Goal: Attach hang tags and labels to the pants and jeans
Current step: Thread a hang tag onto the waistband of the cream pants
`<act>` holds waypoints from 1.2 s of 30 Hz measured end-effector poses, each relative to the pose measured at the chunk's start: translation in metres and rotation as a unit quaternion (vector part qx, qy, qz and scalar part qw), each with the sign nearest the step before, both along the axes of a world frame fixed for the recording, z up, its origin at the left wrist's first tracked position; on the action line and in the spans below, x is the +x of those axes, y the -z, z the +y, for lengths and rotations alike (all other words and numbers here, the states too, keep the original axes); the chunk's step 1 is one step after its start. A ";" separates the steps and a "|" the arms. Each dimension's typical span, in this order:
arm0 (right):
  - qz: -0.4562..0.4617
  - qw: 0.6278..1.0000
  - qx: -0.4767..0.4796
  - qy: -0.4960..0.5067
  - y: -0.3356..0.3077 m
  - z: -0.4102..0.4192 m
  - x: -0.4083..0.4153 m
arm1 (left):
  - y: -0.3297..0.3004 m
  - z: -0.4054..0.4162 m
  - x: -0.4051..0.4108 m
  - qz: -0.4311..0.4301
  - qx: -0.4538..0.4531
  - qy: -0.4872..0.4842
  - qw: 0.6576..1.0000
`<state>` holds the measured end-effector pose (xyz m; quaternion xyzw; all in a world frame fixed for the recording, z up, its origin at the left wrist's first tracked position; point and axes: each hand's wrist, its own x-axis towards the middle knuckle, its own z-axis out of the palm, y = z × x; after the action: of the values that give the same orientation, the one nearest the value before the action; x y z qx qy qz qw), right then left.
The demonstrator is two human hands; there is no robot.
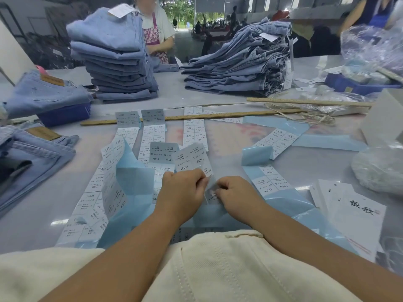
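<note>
Head camera looks down on a pale table (pixel 218 94) spread with strips of printed labels on light blue backing. Near the front edge, the left hand (pixel 182 190) has its fingers curled, pinching the lower end of a lifted label strip (pixel 193 159) that stands up and curls away from the person. The right hand (pixel 234 191) sits just beside it, fingers curled, pinching a small label (pixel 211 195) between the two hands, over the blue backing sheet (pixel 135 182). More label strips (pixel 194 129) lie flat in rows farther back, some crossing under a long wooden ruler (pixel 196 117). A second ruler (pixel 305 102) lies beyond it at right. White hang tags (pixel 351 212) with black writing sit at the near right. A tall stack of folded jeans (pixel 117 62) stands at the far left, and a lower, slumped pile of jeans (pixel 242 64) at the far centre. More jeans (pixel 32 153) lie at the left edge. A person in a floral apron (pixel 154 33) stands behind the table.
</note>
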<state>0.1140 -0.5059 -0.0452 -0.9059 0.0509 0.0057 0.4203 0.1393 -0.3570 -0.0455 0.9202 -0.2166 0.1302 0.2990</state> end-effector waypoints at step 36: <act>-0.089 0.963 0.242 0.080 -0.094 -0.126 -0.119 | -0.147 -0.090 -0.085 0.159 -0.049 0.289 0.943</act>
<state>-0.0052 -0.6322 0.0489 -0.7669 0.0829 -0.0963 0.6290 0.0546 -0.4472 0.1019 0.8111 -0.4159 -0.0991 0.3991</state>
